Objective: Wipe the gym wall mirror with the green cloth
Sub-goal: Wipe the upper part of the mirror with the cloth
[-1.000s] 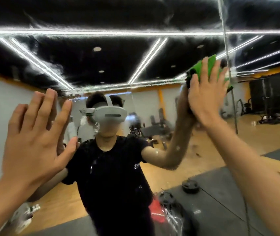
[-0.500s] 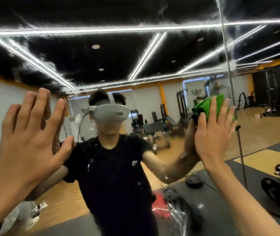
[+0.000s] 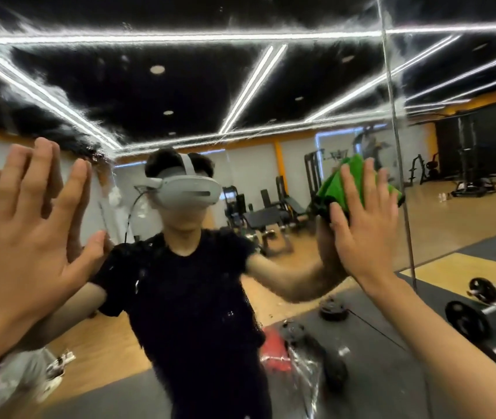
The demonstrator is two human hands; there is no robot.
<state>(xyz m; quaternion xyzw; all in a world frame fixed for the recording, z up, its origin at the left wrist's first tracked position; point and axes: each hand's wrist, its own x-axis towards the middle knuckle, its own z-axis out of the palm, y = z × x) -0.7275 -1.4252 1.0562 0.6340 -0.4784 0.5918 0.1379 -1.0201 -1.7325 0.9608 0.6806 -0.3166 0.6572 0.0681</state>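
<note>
against the wet, streaked mirror (image 3: 240, 86) our flat right hand (image 3: 364, 225) presses a bunched green cloth (image 3: 343, 182); our left hand (image 3: 20, 237) rests spread, near a vertical seam (image 3: 397, 146).

Bright ceiling strips (image 3: 249, 86) glare; wide-angle edge warp; slight blur.

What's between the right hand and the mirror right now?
The green cloth, pressed against the mirror under the right hand and its straight fingers, in the head view.
</note>
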